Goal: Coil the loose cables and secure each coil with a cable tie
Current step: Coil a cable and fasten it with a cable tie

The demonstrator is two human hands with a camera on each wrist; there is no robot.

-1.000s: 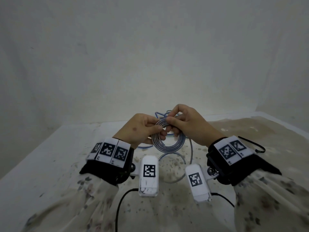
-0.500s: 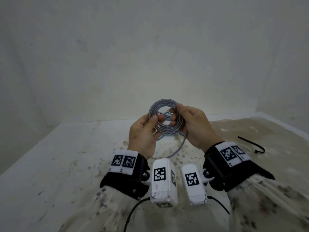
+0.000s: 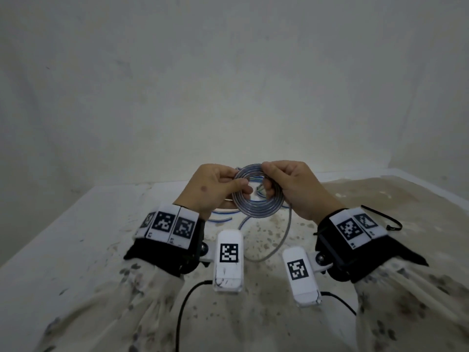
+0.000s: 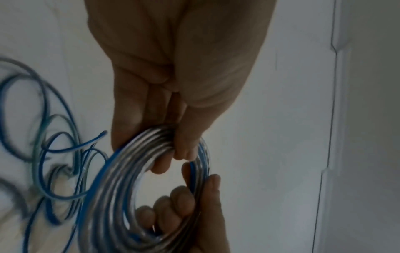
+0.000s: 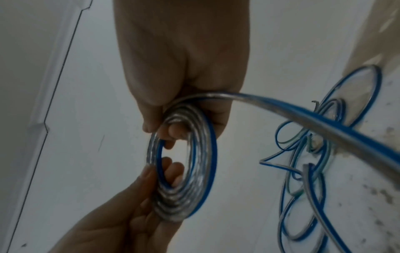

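Note:
A silver-and-blue cable coil (image 3: pixel 256 212) of several turns hangs just above the table between both hands. My left hand (image 3: pixel 239 185) pinches its left side with thumb in front and fingers through the ring. My right hand (image 3: pixel 266 175) pinches the top right of the ring. The left wrist view shows the coil (image 4: pixel 121 188) under my left hand (image 4: pixel 173 150), with my right hand (image 4: pixel 203 202) gripping from below. In the right wrist view the coil (image 5: pixel 194 188) trails a loose tail (image 5: pixel 303 119). That tail (image 3: pixel 286 237) loops down onto the table. A black cable tie (image 3: pixel 380 220) lies at the right.
More loose blue and clear cables (image 3: pixel 220 220) lie tangled on the table behind the coil, seen also as loose cables (image 5: pixel 314 171) in the right wrist view. The stained white table (image 3: pixel 76 250) ends at a plain wall close behind. Black camera leads run back from both wrists.
The coil was lifted and held upright half a second ago, and now sits lower again. Both hands have shifted their grip round the ring, and the tail lies in a wider loop.

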